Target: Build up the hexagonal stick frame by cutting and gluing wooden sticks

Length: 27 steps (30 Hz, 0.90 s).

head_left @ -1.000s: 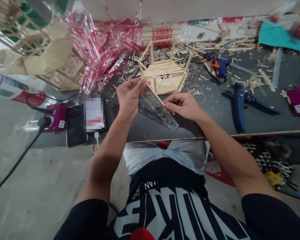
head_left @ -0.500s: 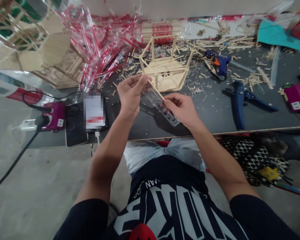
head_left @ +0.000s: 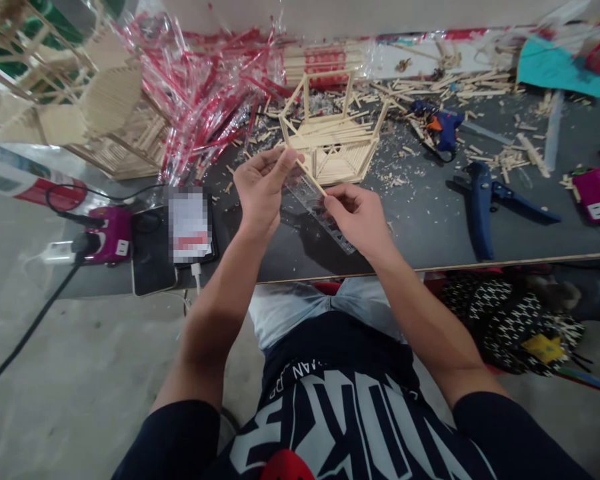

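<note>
Pale wood, slim and straight-edged, makes up the stick [head_left: 312, 179] under inspection, which is held just in front of the hexagonal frame [head_left: 350, 172] and slants down toward the right. Its surface looks plain and light yellow, and its near end disappears into the right hand [head_left: 355, 213]. Along and behind the stick runs a clear ruler [head_left: 311, 200], see-through, with cut-out shapes along its body. Fingers of the left hand [head_left: 260, 190] are clamped on the stick at its upper part, with the ruler's upper end at the same grip; thumb and forefinger of the right hand are pinched on the stick's lower part. Whether the right fingers also press on the ruler cannot be told. The hexagonal frame stands on the dark tabletop [head_left: 290, 257], built of similar sticks: a base of close-laid strips with a dark opening, corner uprights, and a rail joining two uprights at the back. Right of the frame lie a blue glue gun [head_left: 447, 131] with an orange part and, nearer the front edge, a blue hand cutter [head_left: 480, 210]. Left of the frame, crumpled red-and-clear wrapping [head_left: 200, 107] is heaped beside a larger stick structure [head_left: 113, 100]. Wood offcuts [head_left: 510, 160] are scattered behind the frame and to its right.
</note>
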Available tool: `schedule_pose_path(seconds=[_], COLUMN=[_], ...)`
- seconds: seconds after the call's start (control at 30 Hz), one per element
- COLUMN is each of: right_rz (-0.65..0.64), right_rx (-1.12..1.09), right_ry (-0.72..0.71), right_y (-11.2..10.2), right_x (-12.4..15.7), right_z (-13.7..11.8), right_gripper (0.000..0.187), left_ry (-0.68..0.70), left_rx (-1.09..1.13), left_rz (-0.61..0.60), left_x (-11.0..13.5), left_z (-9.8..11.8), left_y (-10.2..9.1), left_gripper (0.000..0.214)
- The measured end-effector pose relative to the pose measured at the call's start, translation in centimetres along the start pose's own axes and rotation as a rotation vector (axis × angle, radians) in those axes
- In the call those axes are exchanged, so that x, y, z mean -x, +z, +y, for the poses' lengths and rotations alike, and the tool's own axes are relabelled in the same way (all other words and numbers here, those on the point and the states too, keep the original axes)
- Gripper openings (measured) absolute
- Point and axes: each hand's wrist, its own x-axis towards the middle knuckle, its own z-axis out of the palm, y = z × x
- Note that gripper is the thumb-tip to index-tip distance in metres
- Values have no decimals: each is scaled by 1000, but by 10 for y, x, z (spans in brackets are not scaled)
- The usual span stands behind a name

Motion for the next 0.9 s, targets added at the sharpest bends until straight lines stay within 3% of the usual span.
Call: schedule_pose_path(seconds=[0.37, 0.9], right_rz=[127, 149], right_rx=[30, 29], right_ry=[-21, -41], right_y=[11, 16], right_x=[3, 4], right_z=[-2, 0], right_gripper=[8, 9], left_ry=[3, 0], left_rx=[-26, -33], left_rz=[5, -4], left_x=[0, -1], left_z=[-1, -3], left_y=[0, -3], left_gripper=[24, 33])
